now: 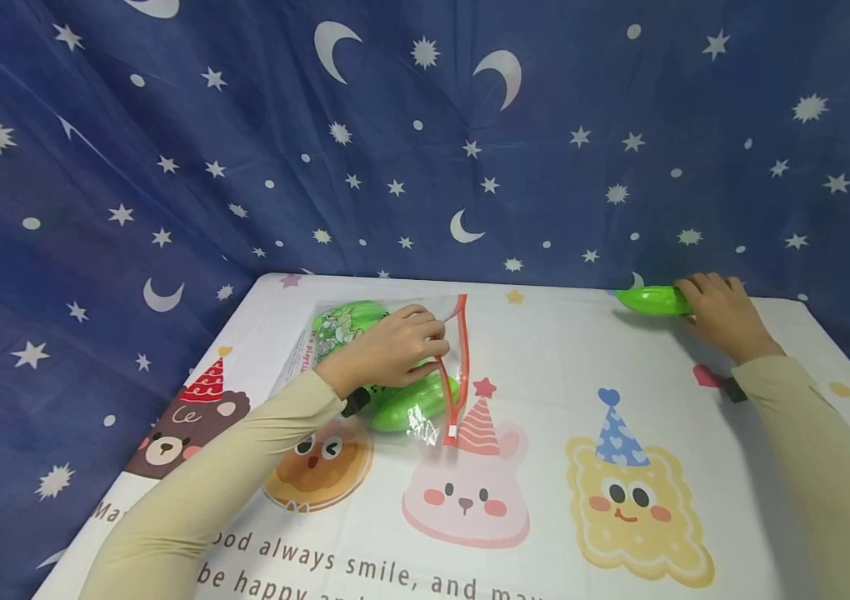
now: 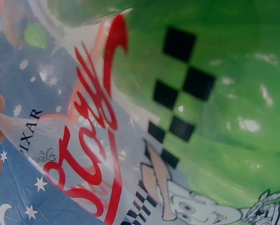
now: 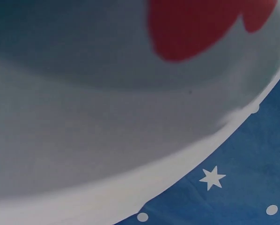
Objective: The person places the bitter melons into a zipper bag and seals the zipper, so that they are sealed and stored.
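My left hand pinches the orange-red zipper edge of a clear plastic zip bag at the back left of the table, its mouth facing right. Inside the bag lie shiny green items, including a long rounded one near the front. The left wrist view looks closely at the bag's red lettering and black checks, with green behind. At the back right, my right hand grips one end of a shiny green elongated object resembling a cucumber. Only tablecloth and curtain show in the right wrist view, not the hand.
A white tablecloth printed with cartoon figures and text covers the table. Behind and to the left hangs a dark blue curtain with white stars and moons, close against the table's back edge.
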Action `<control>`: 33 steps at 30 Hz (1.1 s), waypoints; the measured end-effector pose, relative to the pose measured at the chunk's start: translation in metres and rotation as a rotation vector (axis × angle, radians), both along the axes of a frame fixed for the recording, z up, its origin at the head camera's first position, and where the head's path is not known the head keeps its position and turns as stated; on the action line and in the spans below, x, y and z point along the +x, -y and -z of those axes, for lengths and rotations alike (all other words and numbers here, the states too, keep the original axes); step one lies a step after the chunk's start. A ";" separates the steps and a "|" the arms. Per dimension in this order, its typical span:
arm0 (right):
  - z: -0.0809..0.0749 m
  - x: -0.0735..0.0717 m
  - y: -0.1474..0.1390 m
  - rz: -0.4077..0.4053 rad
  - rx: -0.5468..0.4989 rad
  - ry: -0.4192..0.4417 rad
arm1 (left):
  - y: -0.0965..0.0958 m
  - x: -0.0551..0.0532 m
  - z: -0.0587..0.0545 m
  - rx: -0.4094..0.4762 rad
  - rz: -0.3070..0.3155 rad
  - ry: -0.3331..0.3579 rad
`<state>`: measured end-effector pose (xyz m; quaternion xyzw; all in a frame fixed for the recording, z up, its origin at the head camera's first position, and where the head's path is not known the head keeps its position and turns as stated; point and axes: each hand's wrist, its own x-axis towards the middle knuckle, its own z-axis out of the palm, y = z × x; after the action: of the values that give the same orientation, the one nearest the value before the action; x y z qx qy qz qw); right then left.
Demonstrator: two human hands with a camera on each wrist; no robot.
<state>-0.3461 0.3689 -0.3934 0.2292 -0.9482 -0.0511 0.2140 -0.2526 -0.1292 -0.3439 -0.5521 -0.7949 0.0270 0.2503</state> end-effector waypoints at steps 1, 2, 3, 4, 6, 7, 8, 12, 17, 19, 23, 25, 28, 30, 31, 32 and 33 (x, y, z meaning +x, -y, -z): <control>0.000 0.001 0.000 -0.004 -0.001 -0.004 | 0.000 0.000 0.000 0.001 0.000 0.000; 0.000 0.002 0.001 -0.009 -0.004 -0.008 | 0.000 0.000 0.000 0.004 0.001 -0.001; -0.001 0.004 0.001 -0.014 -0.006 -0.012 | 0.000 0.000 0.000 0.005 0.001 -0.002; -0.001 0.005 0.002 -0.019 -0.010 -0.017 | 0.000 -0.001 0.000 0.007 0.001 -0.003; -0.001 0.007 0.002 -0.029 -0.019 -0.023 | 0.001 -0.001 0.000 0.009 0.000 -0.003; -0.001 0.008 0.002 -0.032 -0.021 -0.026 | 0.000 -0.001 0.000 0.009 -0.001 -0.004; -0.001 0.008 0.001 -0.036 -0.022 -0.029 | 0.001 0.000 -0.001 0.008 -0.002 -0.005; 0.000 0.010 0.000 -0.055 -0.022 -0.040 | 0.001 0.000 -0.002 0.004 -0.005 -0.009; -0.002 0.014 0.003 -0.092 -0.015 -0.063 | 0.000 0.000 -0.002 0.004 -0.002 -0.007; -0.003 0.018 0.005 -0.097 -0.005 -0.067 | 0.000 0.000 -0.001 0.002 -0.003 -0.005; -0.006 0.025 0.011 -0.104 0.005 -0.068 | 0.001 -0.001 0.000 0.000 -0.006 0.001; -0.007 0.029 0.013 -0.115 0.011 -0.078 | 0.001 -0.001 0.000 0.001 -0.006 0.007; -0.006 0.033 0.016 -0.143 0.016 -0.103 | 0.001 0.000 0.000 0.002 -0.008 0.014; -0.006 0.035 0.018 -0.160 0.015 -0.119 | 0.002 0.000 0.000 0.000 -0.011 0.016; -0.005 0.036 0.019 -0.168 0.011 -0.123 | 0.002 0.000 0.000 -0.001 -0.012 0.016; -0.005 0.036 0.020 -0.180 0.005 -0.129 | 0.002 0.000 0.000 -0.001 -0.012 0.015; -0.005 0.037 0.020 -0.190 -0.002 -0.132 | 0.002 0.000 0.000 -0.002 -0.013 0.014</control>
<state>-0.3088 0.3485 -0.3889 0.3141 -0.9060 -0.0448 0.2800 -0.2525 -0.1307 -0.3439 -0.5475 -0.8001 0.0253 0.2439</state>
